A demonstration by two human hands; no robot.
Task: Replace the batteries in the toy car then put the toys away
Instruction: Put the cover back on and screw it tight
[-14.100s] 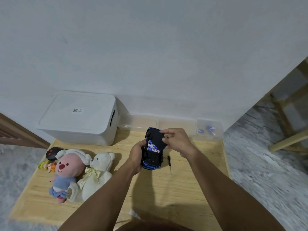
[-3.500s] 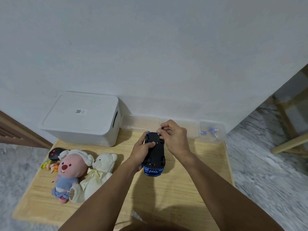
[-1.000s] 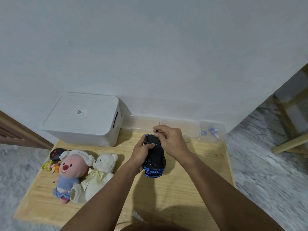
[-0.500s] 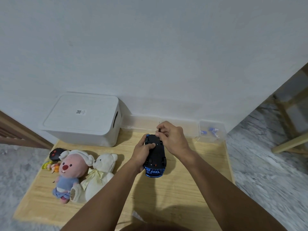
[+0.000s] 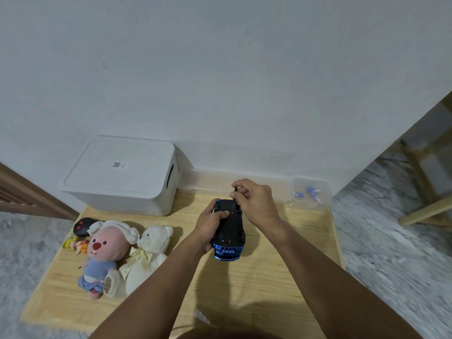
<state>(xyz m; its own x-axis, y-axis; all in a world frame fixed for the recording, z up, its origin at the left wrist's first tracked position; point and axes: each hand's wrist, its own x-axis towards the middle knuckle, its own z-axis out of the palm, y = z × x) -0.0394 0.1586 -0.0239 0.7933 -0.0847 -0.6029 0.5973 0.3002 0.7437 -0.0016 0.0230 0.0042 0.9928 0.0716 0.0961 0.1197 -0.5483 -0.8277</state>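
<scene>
Little has moved in the last half second: both hands stay on the car, and the right hand's fingers have shifted slightly on the screwdriver. Fourteen seconds ago the battery bay showed open and the screwdriver lay on the desk; now a black cover hides the bay. The car is upside down above the middle of the desk, blue bumper toward the viewer. The left hand grips the car's left side, thumb pressed on the underside. The right hand pinches the upright screwdriver, its tip at the car's far end. Left on the desk lie a pink plush, a white bear and a black remote. A white bin stands behind them. A clear box sits at the far right.
</scene>
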